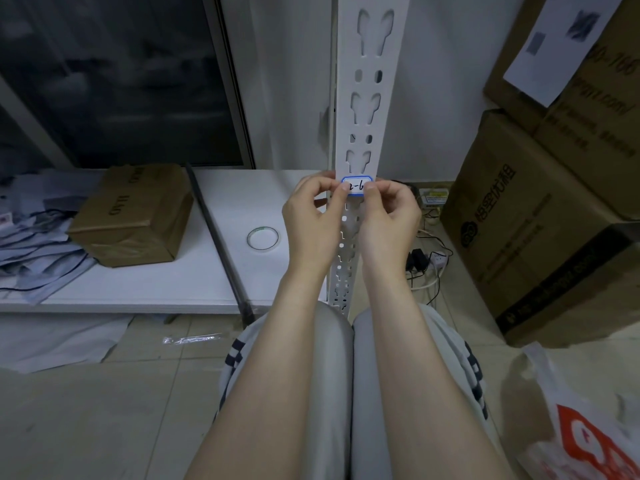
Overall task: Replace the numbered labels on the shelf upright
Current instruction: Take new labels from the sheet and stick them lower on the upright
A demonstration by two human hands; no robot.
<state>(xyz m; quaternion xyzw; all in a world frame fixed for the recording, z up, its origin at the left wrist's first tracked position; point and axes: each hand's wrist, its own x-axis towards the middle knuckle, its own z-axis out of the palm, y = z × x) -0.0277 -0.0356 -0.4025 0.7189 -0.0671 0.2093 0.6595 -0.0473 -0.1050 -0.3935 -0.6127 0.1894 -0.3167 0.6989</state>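
Blue-bordered label (356, 186), thin, light, likely floppy and tacky-backed, sits against shelf upright (367, 98) centre-far, pinched at left edge by left hand (313, 216), right edge by right hand (389, 220); best handled by edges.

Label (356, 186): blue-bordered, on white upright (369, 81)
Left hand (311, 216): pinches its left edge
Right hand (389, 216): pinches its right edge
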